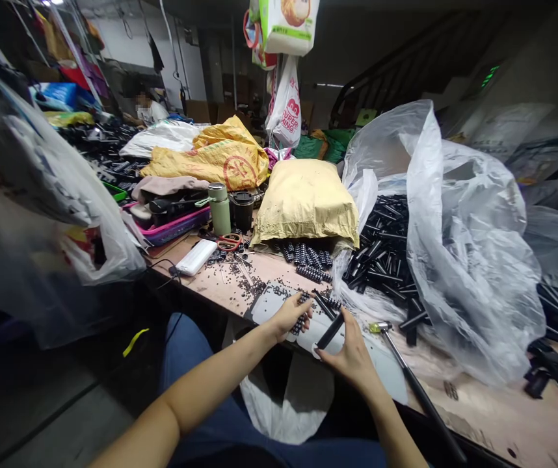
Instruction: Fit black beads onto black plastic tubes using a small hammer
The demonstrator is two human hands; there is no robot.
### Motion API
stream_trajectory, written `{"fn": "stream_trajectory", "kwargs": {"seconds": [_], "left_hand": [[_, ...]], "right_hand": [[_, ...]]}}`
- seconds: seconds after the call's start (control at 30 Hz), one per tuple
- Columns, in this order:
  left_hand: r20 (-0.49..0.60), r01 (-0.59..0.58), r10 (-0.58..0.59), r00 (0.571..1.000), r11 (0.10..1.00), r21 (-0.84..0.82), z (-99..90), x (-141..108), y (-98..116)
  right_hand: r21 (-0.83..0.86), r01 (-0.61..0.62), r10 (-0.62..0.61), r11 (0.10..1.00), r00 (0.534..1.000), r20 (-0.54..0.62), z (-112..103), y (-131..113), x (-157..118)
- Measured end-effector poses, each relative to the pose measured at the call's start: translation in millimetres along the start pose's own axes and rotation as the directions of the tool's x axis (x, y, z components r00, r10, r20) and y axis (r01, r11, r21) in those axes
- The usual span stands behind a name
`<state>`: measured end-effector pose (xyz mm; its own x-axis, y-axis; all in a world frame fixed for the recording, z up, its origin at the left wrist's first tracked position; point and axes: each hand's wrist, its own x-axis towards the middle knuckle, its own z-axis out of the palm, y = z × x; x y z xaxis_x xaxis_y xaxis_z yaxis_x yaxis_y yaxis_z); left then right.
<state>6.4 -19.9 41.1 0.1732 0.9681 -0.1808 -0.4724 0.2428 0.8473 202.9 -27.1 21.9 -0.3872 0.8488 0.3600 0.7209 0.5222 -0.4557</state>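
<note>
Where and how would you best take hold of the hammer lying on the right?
Probably by the black grip, from above on the near side, with the right hand once it lets go of the black bar. The hammer lies with its metal head pointing away and its long handle slanting back toward the person, so fingers could wrap across it.

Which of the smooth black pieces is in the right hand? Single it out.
The smooth black piece pinched in the right hand. That grip sets it apart: other smooth pieces lie loose, most heaped at the clear bag.
</note>
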Motion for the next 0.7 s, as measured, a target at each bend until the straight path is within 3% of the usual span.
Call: {"fn": "stream_trajectory", "kwargs": {"seconds": [0.13, 0.33, 0.47, 0.7], "left_hand": [[-0.026, 0.080, -0.085, 0.996, 0.984, -0.159, 0.9, 2.5, -0.8], [-0.013, 0.003, -0.004, 1.000, 0.996, -0.092, 9.7, -0.1, -2.0], [-0.067, -0.011, 0.013, 0.998, 1.000, 0.024, 14.1, -9.9, 3.9], [-0.077, 0.046, -0.051, 0.996, 0.997, -0.057, 24.5, -21.9, 1.5]], "right_hand": [[0.100, -0.030, 0.026, 0.995, 0.999, 0.034, 1.8, 5.5, -14.9], [0.226, -0.007, -0.003, 0.974, 0.999, 0.043, 7.5, -3.0, -18.3], [0.265, 0.020, -0.022, 0.964, 1.000, 0.006, -1.7, -21.0, -12.5], [0.406, 0.112, -0.142, 0.907, 0.989, 0.045, -16.9, -57.9, 6.7]]}}
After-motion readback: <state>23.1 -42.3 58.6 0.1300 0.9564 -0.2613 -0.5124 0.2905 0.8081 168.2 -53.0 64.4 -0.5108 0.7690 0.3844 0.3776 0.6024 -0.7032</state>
